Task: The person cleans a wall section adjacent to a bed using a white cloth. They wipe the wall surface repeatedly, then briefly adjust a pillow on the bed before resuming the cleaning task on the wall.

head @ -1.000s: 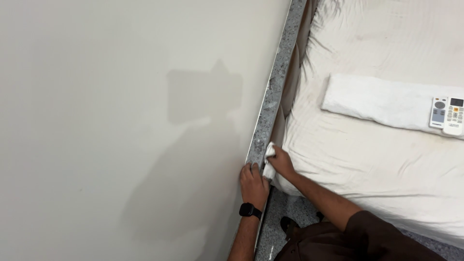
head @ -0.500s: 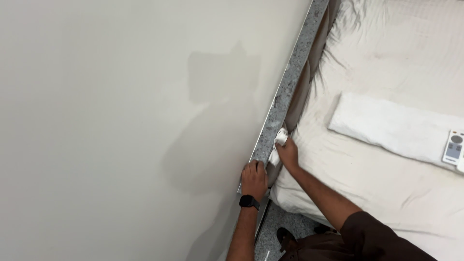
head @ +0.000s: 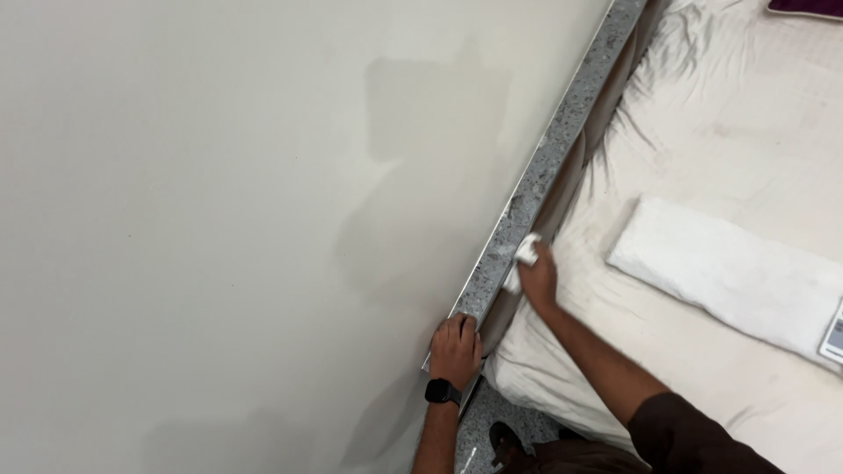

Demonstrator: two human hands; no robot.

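Observation:
A speckled grey stone ledge [head: 562,132] runs along the foot of the pale wall, beside a bed. My left hand [head: 456,348], with a black watch on the wrist, grips the near end of that ledge. Further along, my right hand [head: 539,276] presses a small white cloth [head: 524,254] against the ledge where it meets the brown padded bed side [head: 571,180]. The arm reaches over the corner of the mattress.
The bed carries a rumpled white sheet [head: 720,114] and a folded white towel [head: 729,272]. A remote control [head: 832,332] lies at the right edge. The pale wall [head: 219,219] fills the left. Speckled floor [head: 483,421] and my dark shoe [head: 505,436] show below.
My right hand has slid the cloth further along the ledge, away from my left hand. The camera view has shifted, so the bed and towel sit more to the right.

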